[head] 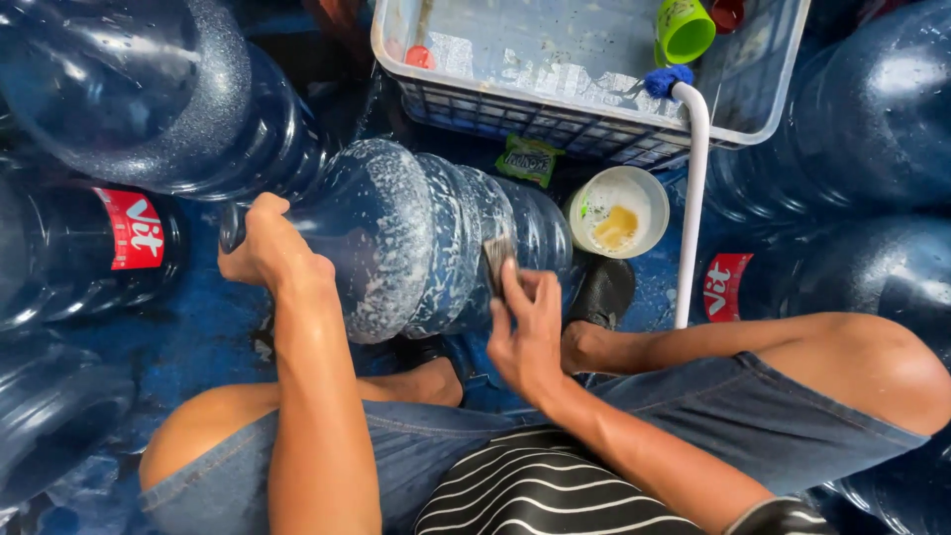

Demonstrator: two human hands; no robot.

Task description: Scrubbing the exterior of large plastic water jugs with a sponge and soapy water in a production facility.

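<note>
wet blue flooring runs under everything, crowded on both sides with other large blue water jugs, and the person sits low among them with knees spread.

between the knees lies a big translucent blue plastic water jug, tipped on its side and streaked all over with white soap foam. its narrow neck points toward the left hand, which is closed in a firm grip around that neck. the right hand is curled around a small brush or scouring pad, pressed against the jug's ribbed wall near its base end; exactly what kind of scrubber it is i cannot tell.

just beyond the right hand stands a small round white plastic tub with yellowish liquid in it, and a white curved pipe with a blue cloth tip rises beside it. further out from both hands sits a pale grey plastic crate holding a lime green cup.

the jug looks empty, so probably light for its bulk, with stiff walls that may flex a little under pressure. coated in suds it is likely slippery and free to roll on the wet floor. the neck seems the surest hold, and the ribs offer some purchase for fingers along the body.
</note>
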